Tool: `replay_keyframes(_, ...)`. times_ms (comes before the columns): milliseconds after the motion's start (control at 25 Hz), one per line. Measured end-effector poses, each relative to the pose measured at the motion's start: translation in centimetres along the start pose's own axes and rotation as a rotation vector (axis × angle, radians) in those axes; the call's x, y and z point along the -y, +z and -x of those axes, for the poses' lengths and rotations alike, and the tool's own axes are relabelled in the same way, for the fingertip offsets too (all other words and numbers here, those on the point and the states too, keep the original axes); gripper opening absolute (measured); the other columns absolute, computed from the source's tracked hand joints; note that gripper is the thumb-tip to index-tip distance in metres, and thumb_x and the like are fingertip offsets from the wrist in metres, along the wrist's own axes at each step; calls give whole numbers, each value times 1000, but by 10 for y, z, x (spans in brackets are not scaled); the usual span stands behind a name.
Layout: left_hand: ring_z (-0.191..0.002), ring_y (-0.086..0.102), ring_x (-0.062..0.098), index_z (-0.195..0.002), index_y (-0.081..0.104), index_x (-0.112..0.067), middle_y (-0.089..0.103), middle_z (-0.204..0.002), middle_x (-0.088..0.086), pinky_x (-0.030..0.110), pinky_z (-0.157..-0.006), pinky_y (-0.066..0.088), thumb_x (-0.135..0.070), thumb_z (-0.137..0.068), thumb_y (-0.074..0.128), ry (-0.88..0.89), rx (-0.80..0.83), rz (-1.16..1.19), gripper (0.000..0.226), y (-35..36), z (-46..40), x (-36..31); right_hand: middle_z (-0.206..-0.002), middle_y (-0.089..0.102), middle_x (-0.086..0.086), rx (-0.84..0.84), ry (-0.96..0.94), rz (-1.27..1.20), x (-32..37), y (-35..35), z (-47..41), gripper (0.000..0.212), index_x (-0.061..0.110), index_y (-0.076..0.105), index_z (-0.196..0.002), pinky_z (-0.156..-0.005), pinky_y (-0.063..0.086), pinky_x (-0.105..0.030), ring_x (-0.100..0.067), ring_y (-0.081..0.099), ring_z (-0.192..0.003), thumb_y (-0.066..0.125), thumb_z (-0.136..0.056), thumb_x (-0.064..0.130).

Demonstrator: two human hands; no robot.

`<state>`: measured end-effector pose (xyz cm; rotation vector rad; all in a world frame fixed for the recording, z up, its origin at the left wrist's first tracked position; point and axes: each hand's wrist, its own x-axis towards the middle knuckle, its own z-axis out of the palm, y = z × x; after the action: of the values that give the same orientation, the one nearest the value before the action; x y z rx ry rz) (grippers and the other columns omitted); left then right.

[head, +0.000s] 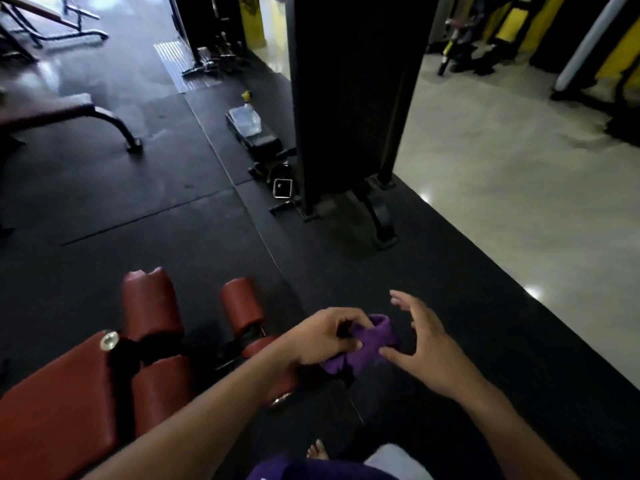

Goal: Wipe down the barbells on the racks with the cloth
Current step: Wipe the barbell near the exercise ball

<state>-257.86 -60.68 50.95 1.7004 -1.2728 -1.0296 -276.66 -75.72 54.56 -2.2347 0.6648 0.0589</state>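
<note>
A bunched purple cloth (375, 337) hangs in front of me above the black rubber floor. My left hand (322, 336) grips its left side with curled fingers. Just right of the cloth is my right hand (420, 344), its fingers spread and slightly bent; the thumb touches or nearly touches the cloth's lower edge. No barbell or rack shows clearly in this view.
A red padded bench (69, 403) with roller pads (152, 306) stands at lower left. A black machine column (349, 98) rises ahead, with a water bottle (247, 117) and black gear at its foot. Pale tiled floor (519, 188) lies to the right. Another bench (45, 110) stands far left.
</note>
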Motion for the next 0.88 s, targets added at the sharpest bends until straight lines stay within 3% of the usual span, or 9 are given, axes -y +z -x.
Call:
replay_keyframes(40, -97, 65, 11, -106, 61, -34, 68, -103, -10, 35, -93, 51, -8, -87, 69, 9, -6, -73, 34, -18, -18, 0, -124, 47, 37, 85, -16, -23, 0, -8, -30, 71, 52, 38, -136, -98, 45, -20, 14, 48, -111, 81, -82, 37)
replay_keyframes(120, -92, 64, 8, -108, 54, -27, 68, -99, -10, 33, -88, 51, -4, -86, 67, -10, -68, -83, 34, -49, -56, 9, -108, 66, 24, 148, -57, -37, -8, -17, -96, 38, 45, 57, -116, -90, 56, -31, 8, 62, -98, 77, -85, 37)
replay_keyframes(240, -99, 68, 7, -118, 55, -29, 70, -107, -9, 32, -92, 54, -17, -88, 75, -82, -191, -59, 37, -96, -116, 42, -94, 69, 18, 160, -97, -58, -19, -36, -208, 14, 39, 63, -97, -79, 57, -30, 3, 65, -88, 74, -87, 39)
replay_keyframes(360, -93, 69, 9, -113, 62, -30, 71, -102, -9, 39, -87, 56, -43, -83, 79, -228, -318, -106, 36, -142, -159, 80, -92, 67, 20, 175, -183, -43, -12, -55, -312, 13, 40, 63, -94, -72, 49, -17, 8, 61, -88, 74, -87, 40)
replay_keyframes(480, -96, 68, 4, -114, 65, -33, 71, -106, -11, 39, -91, 57, -30, -90, 75, -377, -498, -38, 25, -200, -200, 105, -96, 65, 20, 236, -240, -12, 12, -68, -408, 13, 40, 61, -96, -67, 46, -13, 8, 61, -88, 72, -89, 41)
replay_keyframes(680, -113, 56, 2, -130, 56, -39, 56, -125, -17, 36, -100, 51, -38, -90, 73, -510, -787, -128, 43, -301, -252, 163, -87, 67, 17, 299, -332, 49, 50, -67, -578, 11, 37, 62, -91, -61, 44, -14, 4, 61, -80, 73, -89, 39)
replay_keyframes(880, -118, 55, 2, -136, 53, -38, 57, -133, -14, 32, -98, 52, -39, -92, 72, -630, -793, -41, 48, -405, -285, 252, -84, 67, 18, 322, -336, 120, 101, -30, -732, 12, 36, 64, -89, -64, 47, -16, 5, 61, -80, 75, -86, 40)
